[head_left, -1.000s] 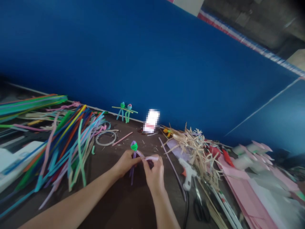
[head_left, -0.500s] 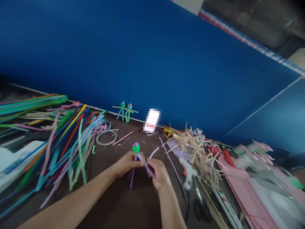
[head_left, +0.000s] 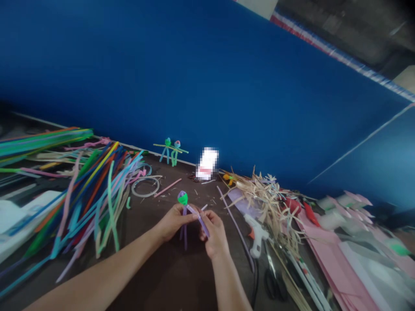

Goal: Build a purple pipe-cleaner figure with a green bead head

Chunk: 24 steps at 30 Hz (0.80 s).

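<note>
The left hand [head_left: 174, 222] pinches the figure [head_left: 183, 198], the right hand [head_left: 214, 233] its purple stem [head_left: 204, 226], and overtwisting might kink that stem.

Clock centre: held figure [head_left: 183, 198]. Left hand [head_left: 171, 223] at 7 o'clock, right hand [head_left: 214, 233] at 5. On table [head_left: 155, 276]: pipe-cleaner pile [head_left: 94, 190] at 9, ring [head_left: 145, 197] at 10, two figures [head_left: 167, 142] at 11–12 before wall [head_left: 207, 86], strip heap [head_left: 262, 190] at 2–3, glue gun [head_left: 257, 237] at 4, scissors [head_left: 271, 271] near it at 4–5.
</note>
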Each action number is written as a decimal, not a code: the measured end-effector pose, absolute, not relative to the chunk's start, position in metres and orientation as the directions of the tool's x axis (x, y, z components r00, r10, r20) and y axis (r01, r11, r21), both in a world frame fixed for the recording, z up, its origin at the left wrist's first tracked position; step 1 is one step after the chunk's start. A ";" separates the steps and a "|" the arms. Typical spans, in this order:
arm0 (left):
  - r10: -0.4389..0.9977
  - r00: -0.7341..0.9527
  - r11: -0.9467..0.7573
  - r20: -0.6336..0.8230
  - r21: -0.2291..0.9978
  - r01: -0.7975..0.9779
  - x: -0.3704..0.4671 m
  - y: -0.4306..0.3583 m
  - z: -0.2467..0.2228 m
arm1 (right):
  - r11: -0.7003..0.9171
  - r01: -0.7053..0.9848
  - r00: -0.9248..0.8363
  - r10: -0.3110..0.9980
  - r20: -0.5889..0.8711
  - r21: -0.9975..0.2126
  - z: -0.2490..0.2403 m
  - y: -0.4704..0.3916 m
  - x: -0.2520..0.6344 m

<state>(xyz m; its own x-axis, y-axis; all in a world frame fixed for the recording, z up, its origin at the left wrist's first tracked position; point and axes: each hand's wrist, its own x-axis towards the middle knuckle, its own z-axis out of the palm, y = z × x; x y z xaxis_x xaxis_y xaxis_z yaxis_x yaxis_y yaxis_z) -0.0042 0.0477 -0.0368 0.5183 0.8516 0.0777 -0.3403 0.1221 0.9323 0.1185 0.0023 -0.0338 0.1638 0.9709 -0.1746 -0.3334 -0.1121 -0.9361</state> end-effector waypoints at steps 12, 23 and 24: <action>0.909 0.418 0.168 -0.010 0.924 -0.343 -0.004 0.048 -0.035 | 0.027 -0.126 0.269 0.963 -0.009 -0.992 -0.038 0.006 0.121; 0.969 0.246 0.099 0.000 0.914 -0.393 -0.002 0.051 -0.036 | 0.143 0.221 0.075 0.984 0.163 -0.965 -0.031 -0.004 0.111; 0.978 0.208 0.057 0.016 0.939 -0.339 -0.002 0.051 -0.037 | 0.133 0.201 0.067 0.987 0.149 -0.971 -0.031 -0.004 0.110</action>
